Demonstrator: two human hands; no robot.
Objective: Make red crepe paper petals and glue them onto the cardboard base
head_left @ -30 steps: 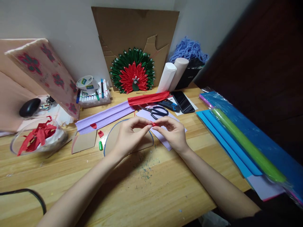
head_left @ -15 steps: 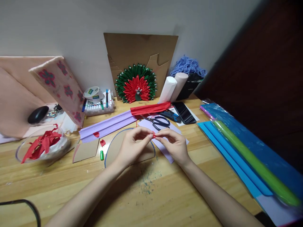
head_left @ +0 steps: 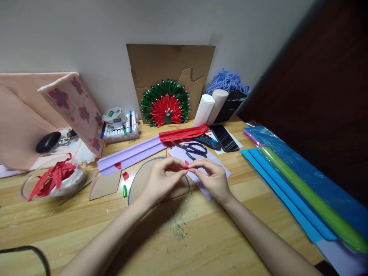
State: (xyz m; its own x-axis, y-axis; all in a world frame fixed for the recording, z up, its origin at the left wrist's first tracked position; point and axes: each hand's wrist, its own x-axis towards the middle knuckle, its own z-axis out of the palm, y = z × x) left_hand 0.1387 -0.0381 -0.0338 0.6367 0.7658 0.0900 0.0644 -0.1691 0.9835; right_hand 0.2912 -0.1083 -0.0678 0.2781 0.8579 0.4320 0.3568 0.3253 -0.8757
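- One small piece of red paper (head_left: 186, 163) sits at the centre of the frame, held up between the fingertips of both hands, above the half-round cardboard (head_left: 140, 182) and a purple sheet (head_left: 203, 188);
- the left hand (head_left: 162, 178) pinches it between thumb and fingers from the left; the right hand (head_left: 211, 177) pinches it likewise from the right, the two sets of fingertips nearly meeting;
- just beyond the hands, scissors (head_left: 198, 148) lie on the purple sheet, handles to the right; a utility knife (head_left: 209, 143) and a dark phone (head_left: 224, 138) lie farther right;
- left of centre, a green cap (head_left: 124, 191) stands near a red scrap (head_left: 125, 176) and a smaller cardboard piece (head_left: 106, 186); behind them a purple crepe strip (head_left: 133, 153) slants up to a red crepe strip (head_left: 184, 133);
- at the left of the frame, a clear bowl (head_left: 24, 186) contains red strips (head_left: 54, 175); above it rests a black mouse (head_left: 48, 142);
- upper centre, a green and red fan-shaped figure (head_left: 166, 102) stands before a cardboard panel (head_left: 169, 57); markers (head_left: 115, 131) with a tape roll (head_left: 112, 114) on top are to its left, a white roll (head_left: 203, 110) and blue yarn (head_left: 228, 82) to its right;
- along the right, a green roll (head_left: 310, 199) lies over blue sheets (head_left: 287, 188).
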